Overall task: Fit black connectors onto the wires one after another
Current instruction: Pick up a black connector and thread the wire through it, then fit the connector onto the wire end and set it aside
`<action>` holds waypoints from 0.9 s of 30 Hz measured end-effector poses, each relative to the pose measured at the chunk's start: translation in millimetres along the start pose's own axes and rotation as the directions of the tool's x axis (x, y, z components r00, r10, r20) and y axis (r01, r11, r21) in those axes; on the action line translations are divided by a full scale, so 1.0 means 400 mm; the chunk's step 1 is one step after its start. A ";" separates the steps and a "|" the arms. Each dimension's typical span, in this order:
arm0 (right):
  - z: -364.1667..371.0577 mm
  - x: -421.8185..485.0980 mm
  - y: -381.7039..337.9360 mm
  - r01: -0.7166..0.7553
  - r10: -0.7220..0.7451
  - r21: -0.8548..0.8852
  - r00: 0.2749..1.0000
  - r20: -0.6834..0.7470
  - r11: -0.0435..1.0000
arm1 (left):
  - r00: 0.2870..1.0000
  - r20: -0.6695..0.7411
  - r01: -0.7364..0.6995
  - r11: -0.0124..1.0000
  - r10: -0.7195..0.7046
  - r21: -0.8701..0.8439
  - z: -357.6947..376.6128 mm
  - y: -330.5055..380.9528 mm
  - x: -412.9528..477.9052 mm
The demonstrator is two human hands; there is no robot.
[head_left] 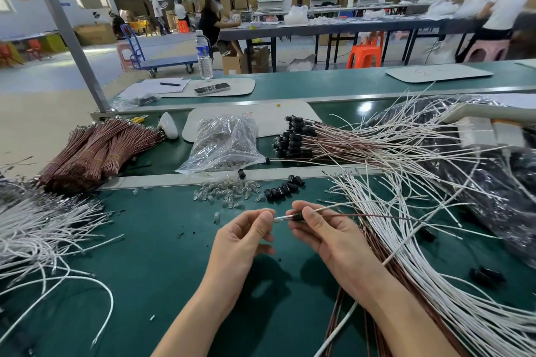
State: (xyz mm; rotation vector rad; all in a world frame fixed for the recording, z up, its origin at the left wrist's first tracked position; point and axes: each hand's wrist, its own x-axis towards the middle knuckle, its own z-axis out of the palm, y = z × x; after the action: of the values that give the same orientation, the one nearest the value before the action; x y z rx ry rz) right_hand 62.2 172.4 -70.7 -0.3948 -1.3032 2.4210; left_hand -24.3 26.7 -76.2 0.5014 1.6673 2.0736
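near the middle of the green surface (162,240), the left hand (246,240) is pinching the wire ends (280,219) while the right hand (327,236), fingers (311,219) curled, is gripping a black connector (296,216) on them; spare connectors (282,191) are lying just beyond, white wires (420,240) fanning right.

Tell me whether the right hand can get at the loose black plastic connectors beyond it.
Likely yes, once freed: nothing lies between the right hand and the loose black plastic connectors, but its fingers pinch another black connector.
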 end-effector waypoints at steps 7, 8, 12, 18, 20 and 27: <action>-0.005 0.000 -0.007 -0.014 0.013 0.054 1.000 0.020 0.998 | 0.990 0.038 0.135 0.990 -0.133 -0.049 -0.012 0.001 0.011; -0.006 0.000 -0.007 -0.017 0.015 0.063 1.000 0.025 0.998 | 0.989 0.050 0.140 0.989 -0.138 -0.041 -0.012 0.000 0.011; -0.007 0.000 0.000 -0.043 0.041 0.064 0.998 0.044 0.997 | 0.990 0.074 0.122 0.992 -0.123 0.010 -0.010 -0.002 0.008; -0.009 0.004 0.011 -0.059 0.062 -0.059 0.996 0.057 0.997 | 0.992 0.071 0.105 0.993 -0.109 0.047 -0.011 -0.006 0.009; -0.012 0.004 0.016 -0.043 0.050 -0.092 0.996 0.076 0.995 | 0.991 0.075 0.103 0.993 -0.107 0.052 -0.012 -0.007 0.009; -0.015 0.001 0.020 0.061 -0.042 -0.263 0.996 0.076 0.963 | 0.989 0.108 0.091 0.993 -0.099 0.075 -0.017 -0.010 0.010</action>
State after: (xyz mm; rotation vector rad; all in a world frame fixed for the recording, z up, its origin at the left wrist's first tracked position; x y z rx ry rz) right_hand 62.7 172.7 -80.7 -0.3435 -1.6548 2.2412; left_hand -30.7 24.1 -81.4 0.5393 1.6703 1.8896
